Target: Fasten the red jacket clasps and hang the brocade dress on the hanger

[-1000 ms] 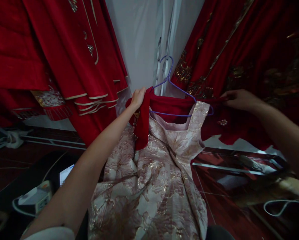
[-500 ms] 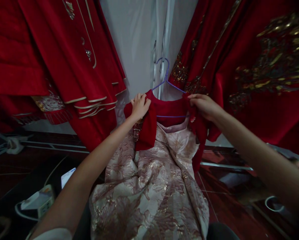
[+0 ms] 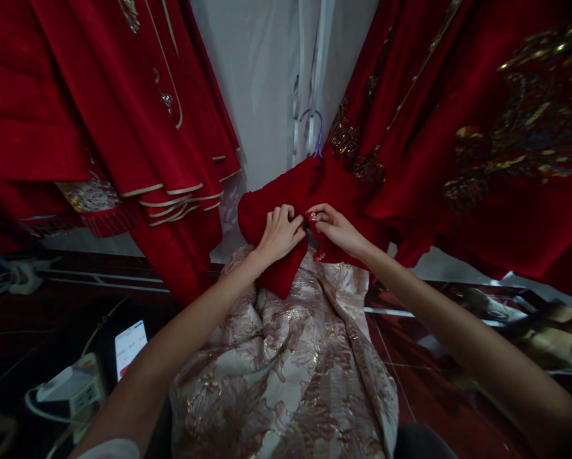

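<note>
A short red jacket (image 3: 271, 204) hangs on a purple hanger (image 3: 318, 134) before me. Its two front edges meet near the middle. My left hand (image 3: 282, 231) is closed on the left front edge. Across from it, my right hand (image 3: 336, 228) pinches the right edge, close to a small ornate fastener (image 3: 313, 217). The fingertips of both hands nearly touch. Beneath the jacket, a pale pink and gold brocade dress (image 3: 295, 357) spreads down over my lap. The jacket hides the dress's top and most of the hanger.
Red garments with pale trim (image 3: 171, 153) hang at the left. More red garments with gold sequin embroidery (image 3: 544, 108) hang at the right. A lit phone (image 3: 130, 347) and a white power strip (image 3: 85, 386) lie at lower left. White metal bars run low along the wall.
Both hands have come down and inward from the jacket's shoulders, drawing its front edges together. The neckline and hanger arms are now covered. The phone shows more.
</note>
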A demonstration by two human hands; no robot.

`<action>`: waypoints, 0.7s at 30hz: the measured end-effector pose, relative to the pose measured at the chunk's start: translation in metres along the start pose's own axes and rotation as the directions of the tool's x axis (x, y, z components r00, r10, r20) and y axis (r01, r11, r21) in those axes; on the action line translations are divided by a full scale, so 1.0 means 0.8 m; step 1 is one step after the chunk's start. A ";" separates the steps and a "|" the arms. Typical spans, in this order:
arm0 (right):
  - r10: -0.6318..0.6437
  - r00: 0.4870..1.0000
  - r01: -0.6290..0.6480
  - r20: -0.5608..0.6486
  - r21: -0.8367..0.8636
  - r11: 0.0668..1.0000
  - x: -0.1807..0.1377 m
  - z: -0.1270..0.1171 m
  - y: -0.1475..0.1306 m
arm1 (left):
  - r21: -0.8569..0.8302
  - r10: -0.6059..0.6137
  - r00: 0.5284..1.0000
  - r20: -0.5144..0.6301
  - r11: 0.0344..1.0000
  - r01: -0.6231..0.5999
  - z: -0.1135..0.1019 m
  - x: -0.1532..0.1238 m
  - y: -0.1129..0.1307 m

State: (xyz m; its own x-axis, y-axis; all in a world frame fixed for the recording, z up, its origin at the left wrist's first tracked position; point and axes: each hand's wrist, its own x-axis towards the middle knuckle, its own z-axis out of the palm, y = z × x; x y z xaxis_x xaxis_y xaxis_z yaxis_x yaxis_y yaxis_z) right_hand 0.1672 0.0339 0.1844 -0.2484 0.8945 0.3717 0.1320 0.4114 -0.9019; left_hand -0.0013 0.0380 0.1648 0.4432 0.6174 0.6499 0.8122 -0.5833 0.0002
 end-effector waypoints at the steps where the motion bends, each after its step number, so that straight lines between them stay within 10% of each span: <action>1: -0.020 1.000 0.020 0.004 -0.002 1.000 -0.001 0.000 0.001 | -0.017 -0.009 1.000 0.000 1.000 0.009 0.000 -0.001 0.004; 15: -0.238 0.971 0.226 -0.037 -0.197 0.954 -0.016 0.006 0.028 | -0.562 -0.192 0.981 0.002 0.811 0.160 0.011 -0.005 0.004; 21: -0.250 0.963 0.235 -0.101 -0.138 0.962 -0.021 0.010 0.027 | -0.837 -0.374 0.927 0.013 0.503 0.214 0.019 0.008 0.009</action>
State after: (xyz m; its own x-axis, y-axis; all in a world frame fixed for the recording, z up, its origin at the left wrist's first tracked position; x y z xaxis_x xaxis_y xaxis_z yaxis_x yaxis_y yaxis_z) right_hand 0.1663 0.0265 0.1572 -0.1750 0.7763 0.6055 0.2012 0.6302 -0.7499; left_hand 0.0130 0.0461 0.1577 0.1123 0.7973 0.5930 0.1862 -0.6031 0.7756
